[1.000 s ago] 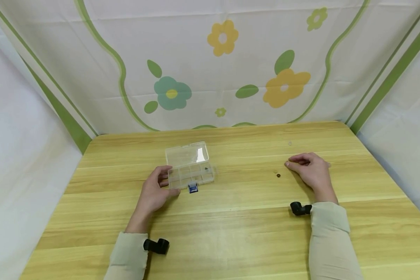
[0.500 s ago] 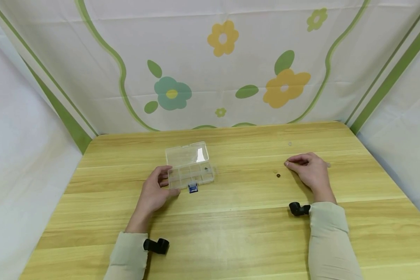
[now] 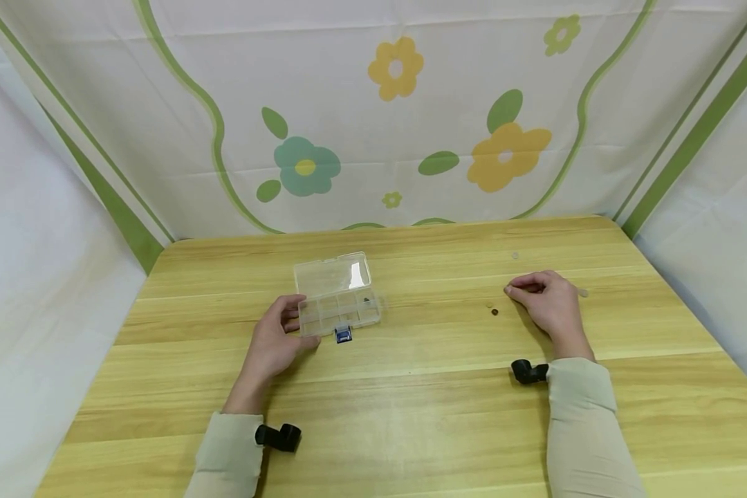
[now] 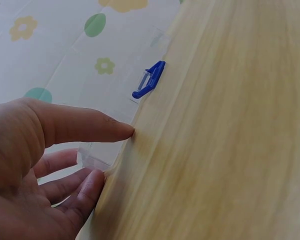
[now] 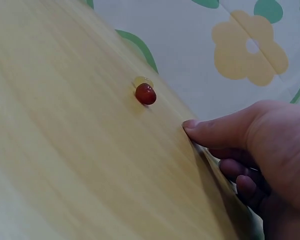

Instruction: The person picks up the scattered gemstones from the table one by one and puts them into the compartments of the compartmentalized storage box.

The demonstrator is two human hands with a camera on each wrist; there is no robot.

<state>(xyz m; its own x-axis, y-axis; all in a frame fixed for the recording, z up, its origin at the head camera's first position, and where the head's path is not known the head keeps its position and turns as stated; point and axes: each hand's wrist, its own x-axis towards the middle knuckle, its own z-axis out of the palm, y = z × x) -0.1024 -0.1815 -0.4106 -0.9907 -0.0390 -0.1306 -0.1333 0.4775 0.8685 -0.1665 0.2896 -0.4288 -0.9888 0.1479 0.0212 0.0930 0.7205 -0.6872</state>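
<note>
Clear box (image 3: 330,318), lid (image 3: 330,277) up, on counter (image 3: 411,429); L. hand's (image 3: 277,340) fingers grip its end. R. hand (image 3: 549,304) nr. red bead (image 5: 146,94); can't tell if fingers grip anything.

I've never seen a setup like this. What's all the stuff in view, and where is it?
Table: one, yellow wood-grain, below the cloth
Backdrop cloth: one, white with teal, orange and green flowers, behind table
Compartment box: one, clear, left of table's middle
Lid: one, clear, open at box's back
Latch: one, blue, box's front
Small piece: one, dark, in box's right part
Red bead: one, dark red, between box and right hand
Yellowish bead: one, pale, beside red bead
Tiny pieces: two, pale, one behind right hand, one right of it
Wrist devices: two, black, one per wrist
Sleeves: two, beige, on the arms
Left hand: one, bare, holding box's left end
Right hand: one, bare, right side; contents unclear
</note>
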